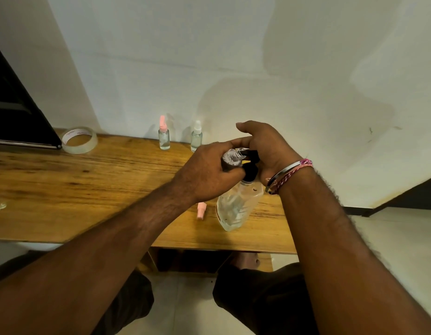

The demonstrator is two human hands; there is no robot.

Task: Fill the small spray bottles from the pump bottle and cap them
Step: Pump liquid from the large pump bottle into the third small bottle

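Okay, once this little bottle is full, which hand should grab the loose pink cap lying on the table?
Probably right: the left hand grips the small clear spray bottle, while the right hand only rests on the black pump head. The pink cap lies beside the clear pump bottle.

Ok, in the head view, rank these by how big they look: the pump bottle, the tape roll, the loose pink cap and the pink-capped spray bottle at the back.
1. pump bottle, partly hidden by the hands
2. tape roll
3. pink-capped spray bottle, farther back, so its place below the tape roll is unsure
4. loose pink cap
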